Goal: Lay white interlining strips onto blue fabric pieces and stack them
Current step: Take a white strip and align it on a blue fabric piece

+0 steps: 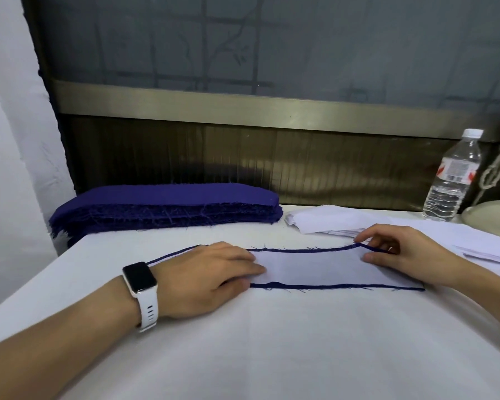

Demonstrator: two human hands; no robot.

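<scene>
Left hand on blue-edged, perhaps frayed strip

I see my left hand lying flat, fingers straight, pressing the left end of a white strip that lies on a blue piece. Only thin blue edges show around the strip. My right hand is at the right end, fingers curled over the slightly raised far edge of the blue piece, thumb on the strip. A white watch sits on my left wrist. Behind on the table are a blue stack to the left, a white pile beside it, and a bottle far right.
</scene>
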